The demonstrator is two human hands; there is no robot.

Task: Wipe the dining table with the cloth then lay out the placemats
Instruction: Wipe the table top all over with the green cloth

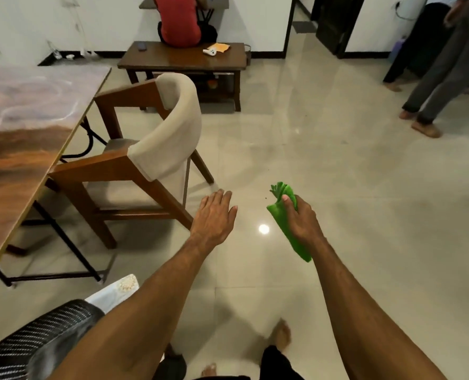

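My right hand grips a bunched green cloth over the tiled floor; the cloth sticks out above my thumb and hangs below my wrist. My left hand is held out flat beside it, fingers straight, holding nothing. The dining table, with a marbled brown and pale top, stands at the left, well apart from both hands. A pale patterned sheet, possibly a placemat, shows under my left forearm on a dark woven seat.
A wooden chair with a beige curved back stands at the table's right side. A low wooden bench with a seated person is at the back. Another person's legs stand at the far right.
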